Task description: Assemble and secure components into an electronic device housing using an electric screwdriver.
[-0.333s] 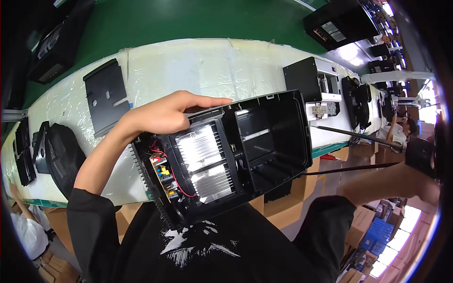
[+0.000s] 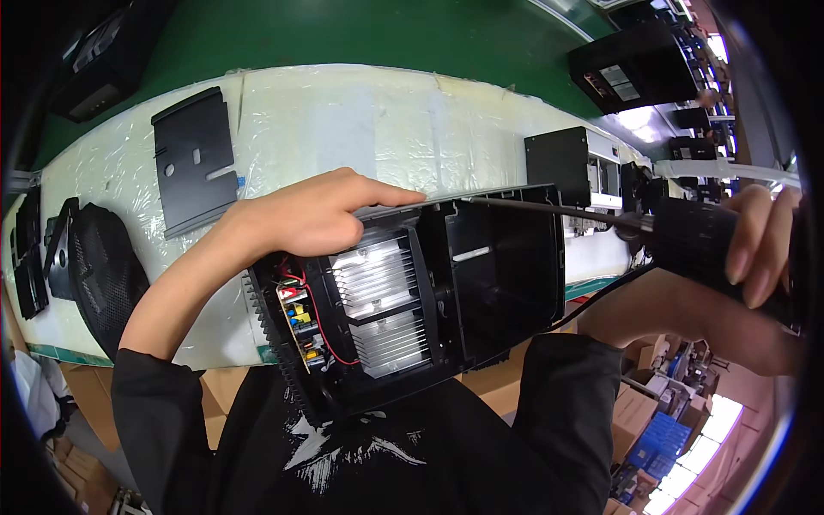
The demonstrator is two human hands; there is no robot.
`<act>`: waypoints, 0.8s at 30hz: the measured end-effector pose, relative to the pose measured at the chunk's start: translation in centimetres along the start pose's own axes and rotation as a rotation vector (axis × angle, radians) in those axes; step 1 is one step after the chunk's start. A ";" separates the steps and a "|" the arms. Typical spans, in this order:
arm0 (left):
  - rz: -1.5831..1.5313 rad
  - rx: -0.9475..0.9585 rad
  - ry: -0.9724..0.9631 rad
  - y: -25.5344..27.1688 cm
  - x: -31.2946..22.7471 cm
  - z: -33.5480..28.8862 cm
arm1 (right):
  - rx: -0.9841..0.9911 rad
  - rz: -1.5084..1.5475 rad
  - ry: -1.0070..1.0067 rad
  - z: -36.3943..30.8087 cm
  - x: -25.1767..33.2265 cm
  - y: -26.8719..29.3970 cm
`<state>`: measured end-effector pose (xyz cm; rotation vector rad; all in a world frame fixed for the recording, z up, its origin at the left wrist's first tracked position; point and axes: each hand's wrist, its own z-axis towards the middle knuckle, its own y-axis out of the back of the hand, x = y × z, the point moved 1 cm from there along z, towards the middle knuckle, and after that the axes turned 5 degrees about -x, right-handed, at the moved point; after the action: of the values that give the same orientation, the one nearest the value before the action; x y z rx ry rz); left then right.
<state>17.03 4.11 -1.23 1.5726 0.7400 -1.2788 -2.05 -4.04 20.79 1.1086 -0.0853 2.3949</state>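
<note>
A black plastic housing (image 2: 506, 266) leans in front of my body with its hollow side up. Inside it are silver finned heat sinks (image 2: 382, 275) and a small circuit board (image 2: 302, 322) with red wires. My left hand (image 2: 313, 215) grips the far edge, thumb tucked in and index finger stretched along the rim. From the right, my right hand (image 2: 760, 245) holds a black power screwdriver (image 2: 691, 233). Its long bit lies almost level, the tip at the housing's far rim just past my left fingertip. Whether a screw sits there is too small to see.
On the film-covered table (image 2: 343, 120) lie a flat black panel (image 2: 196, 163) at left and a dark mesh-covered part (image 2: 103, 266) nearer. A black metal box unit (image 2: 558, 167) stands at right. Beyond is a green surface (image 2: 343, 34) with another black box (image 2: 635, 64).
My right hand has brought the screwdriver up, and its tip has moved left from beside the housing to the far rim. The left hand keeps its hold; the housing has shifted slightly.
</note>
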 end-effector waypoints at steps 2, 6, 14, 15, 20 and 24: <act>0.005 -0.011 -0.020 0.0 0.2 0.0 | 0.038 0.001 -0.017 -0.3 -0.6 0.3; -0.028 0.007 0.032 0.0 -0.4 0.2 | 0.092 -0.009 -0.051 -1.5 -1.3 1.9; -0.047 -0.003 0.025 0.0 0.1 0.3 | 0.186 -0.020 -0.121 -3.3 -6.2 0.1; -0.040 0.002 0.022 0.1 0.1 0.4 | 0.198 -0.022 -0.129 -3.5 -6.6 0.8; -0.048 0.010 0.067 0.1 0.1 0.6 | 0.046 -0.004 -0.163 -6.3 -7.9 0.8; -0.068 0.009 0.057 0.1 0.1 0.6 | 0.006 0.030 -0.128 -7.3 -8.1 0.7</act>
<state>16.87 3.48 -1.33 1.6093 0.8313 -1.2926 -3.03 -6.13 10.09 1.2720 -0.1393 2.3499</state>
